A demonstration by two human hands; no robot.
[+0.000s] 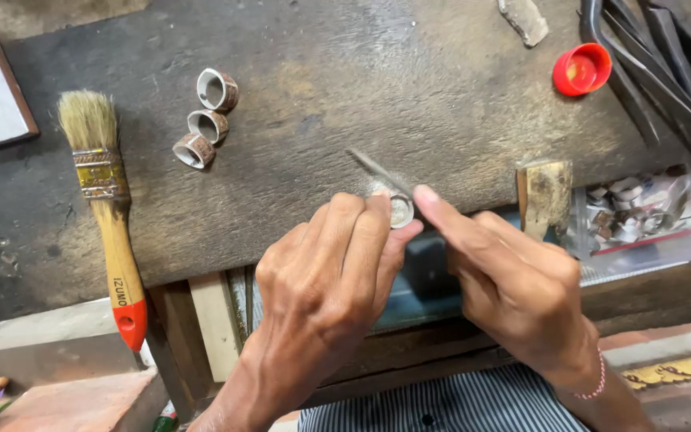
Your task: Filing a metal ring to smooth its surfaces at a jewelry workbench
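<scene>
left hand (321,280) pinches silver ring (400,211) beside wooden bench peg (545,196), steadying it | right hand (513,288) grips thin file (379,172), angled across the ring's rim

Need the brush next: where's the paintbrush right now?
The paintbrush lies on the dark workbench at far left, bristles away from the person, just left of three rings.

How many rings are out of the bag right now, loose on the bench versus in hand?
Loose rings on the bench, upper left: 3
Ring held in the left hand: 1
Total: 4
The right hand works a thin file through the held ring.
</scene>
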